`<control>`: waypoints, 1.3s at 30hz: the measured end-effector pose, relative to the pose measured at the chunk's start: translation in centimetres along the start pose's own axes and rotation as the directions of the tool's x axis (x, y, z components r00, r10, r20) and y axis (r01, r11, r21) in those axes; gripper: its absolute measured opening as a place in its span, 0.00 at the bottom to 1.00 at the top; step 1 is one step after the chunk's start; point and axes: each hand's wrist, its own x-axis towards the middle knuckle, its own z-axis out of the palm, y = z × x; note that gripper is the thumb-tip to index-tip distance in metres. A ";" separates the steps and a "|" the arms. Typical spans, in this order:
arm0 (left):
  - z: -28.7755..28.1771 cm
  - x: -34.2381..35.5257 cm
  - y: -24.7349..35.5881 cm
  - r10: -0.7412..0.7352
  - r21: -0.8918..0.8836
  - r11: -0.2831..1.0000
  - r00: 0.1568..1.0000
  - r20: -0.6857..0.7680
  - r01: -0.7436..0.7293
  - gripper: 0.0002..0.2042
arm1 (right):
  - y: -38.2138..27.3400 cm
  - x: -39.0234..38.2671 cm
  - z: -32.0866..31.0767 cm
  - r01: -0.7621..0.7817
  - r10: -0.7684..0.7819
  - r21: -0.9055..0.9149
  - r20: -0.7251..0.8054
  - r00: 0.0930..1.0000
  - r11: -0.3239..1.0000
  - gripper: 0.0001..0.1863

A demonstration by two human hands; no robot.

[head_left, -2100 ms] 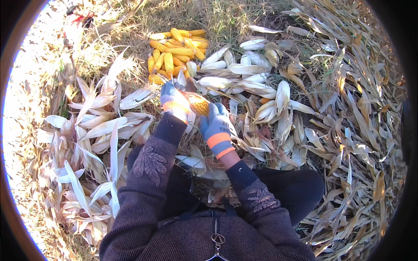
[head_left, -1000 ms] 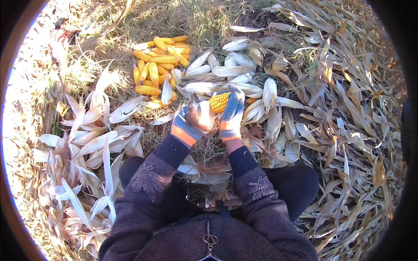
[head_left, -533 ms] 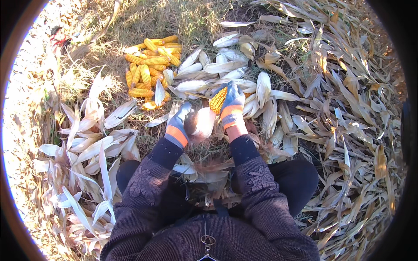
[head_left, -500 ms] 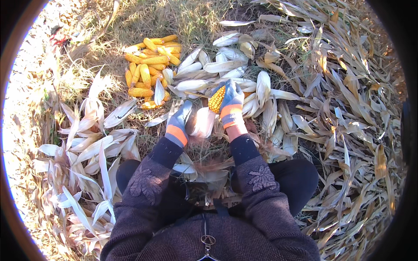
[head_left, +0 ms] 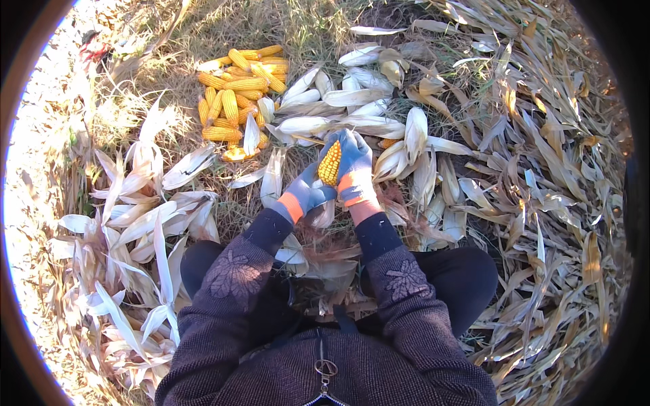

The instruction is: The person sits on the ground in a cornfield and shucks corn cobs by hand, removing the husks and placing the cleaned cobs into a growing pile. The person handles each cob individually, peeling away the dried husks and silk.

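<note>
Both of my hands wear blue-grey gloves with orange bands and meet in the middle of the view. My right hand (head_left: 352, 159) is closed around a yellow corn cob (head_left: 329, 162), its kernels showing between the gloves. My left hand (head_left: 306, 191) is closed at the cob's lower end, touching my right hand, with pale husk (head_left: 320, 216) hanging beneath it. Beyond my hands lie a heap of bare yellow cobs (head_left: 240, 88) and, to its right, several cobs still in whitish husks (head_left: 369, 98).
Loose peeled husks (head_left: 139, 223) lie at my left, a broad bed of dry leaves and stalks (head_left: 542, 203) at my right. Dry grass (head_left: 311, 30) covers the ground behind the heaps. My bent legs (head_left: 460, 284) are on either side below my hands.
My left hand has moved rightward and up from the loosened husk onto the cob held by my right hand. The husk now shows mostly below the gloves.
</note>
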 end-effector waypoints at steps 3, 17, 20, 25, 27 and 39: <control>0.0 0.2 -0.1 -0.023 0.117 0.993 0.999 0.040 0.018 0.30 | 0.3 0.3 -0.9 -0.014 0.015 -0.040 0.028 0.999 0.999 0.10; -0.3 -0.1 -3.7 -0.044 0.420 0.900 0.984 -0.174 0.114 0.21 | 1.7 1.2 -2.3 -0.271 0.271 -0.004 -0.001 0.963 0.963 0.14; 0.8 -0.7 -2.5 -0.035 0.578 0.803 0.979 -0.200 0.147 0.20 | 2.3 2.2 -4.2 -0.337 0.336 0.046 0.021 0.941 0.940 0.14; 0.5 -0.8 -2.3 -0.085 0.630 0.762 0.988 -0.126 0.146 0.18 | 2.7 1.9 -5.0 -0.452 0.453 0.178 0.039 0.891 0.874 0.12; 1.0 -0.8 -2.3 -0.099 0.589 0.796 0.990 -0.101 0.140 0.17 | 3.4 3.0 -6.2 -0.481 0.481 0.211 0.059 0.875 0.851 0.11; 2.6 -0.7 -3.0 -0.145 0.449 0.867 0.971 -0.192 0.218 0.24 | 4.5 3.8 -7.1 -0.355 0.351 0.144 0.053 0.935 0.924 0.10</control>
